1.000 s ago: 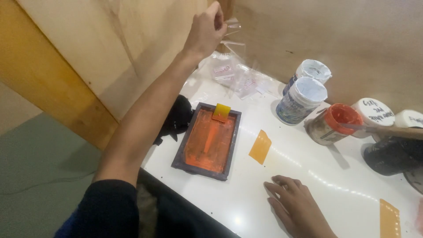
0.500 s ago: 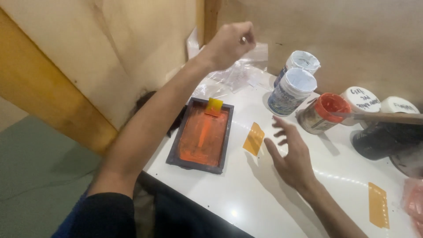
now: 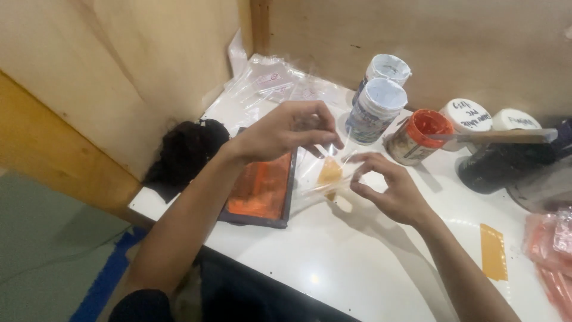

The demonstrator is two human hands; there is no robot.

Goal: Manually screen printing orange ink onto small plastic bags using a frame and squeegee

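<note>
My left hand (image 3: 286, 130) pinches the top of a small clear plastic bag (image 3: 316, 173) above the white table (image 3: 333, 262). My right hand (image 3: 387, 189) grips the bag's other edge with thumb and forefinger. A small orange piece (image 3: 329, 173) shows through the plastic between the two hands. Just left of the bag lies a dark tray (image 3: 262, 188) coated in orange paint.
A heap of clear plastic bags (image 3: 274, 83) lies at the back corner. Two white tubs (image 3: 378, 110), an open orange-paint can (image 3: 420, 136) with a stick across it, and lidded tubs (image 3: 471, 116) stand behind. A black cloth (image 3: 185, 149) sits left; an orange strip (image 3: 493, 251) right.
My left hand came down from the back wall with a clear bag. My right hand rose off the table and took the bag's other edge. The orange piece now sits behind the plastic.
</note>
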